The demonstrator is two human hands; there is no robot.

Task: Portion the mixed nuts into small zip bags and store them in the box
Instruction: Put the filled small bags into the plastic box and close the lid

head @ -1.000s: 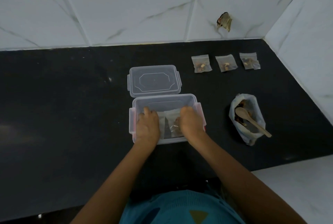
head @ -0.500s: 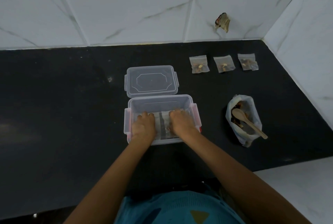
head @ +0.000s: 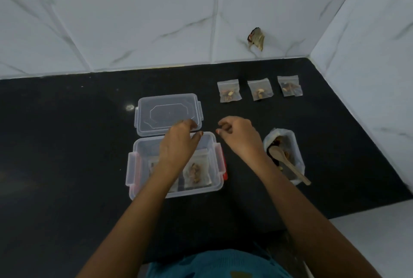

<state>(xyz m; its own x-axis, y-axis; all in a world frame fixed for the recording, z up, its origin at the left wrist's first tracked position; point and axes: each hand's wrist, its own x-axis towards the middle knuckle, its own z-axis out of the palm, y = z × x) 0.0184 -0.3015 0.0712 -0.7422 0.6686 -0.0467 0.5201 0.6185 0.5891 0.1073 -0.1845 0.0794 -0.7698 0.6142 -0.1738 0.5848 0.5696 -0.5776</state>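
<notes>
The left hand [head: 178, 143] hangs over the box's [head: 178, 193] far rim, fingertips bent down at the lid's [head: 156, 107] near edge; whether they grip it I cannot tell. The right hand [head: 240, 138] hovers beside it, loosely curled and empty. The left forearm half hides one of two bags [head: 196, 171] in the box.

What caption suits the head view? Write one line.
Left hand over the open box, right hand beside it; three filled bags wait.

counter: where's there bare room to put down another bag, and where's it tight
Widest bare patch: the counter left of the box and lid, back to the wall. Also the strip behind the lid, and the stretch right of the nut bag. Crowded: between box and nut bag, where the right hand hangs, and along the zip bags.
</notes>
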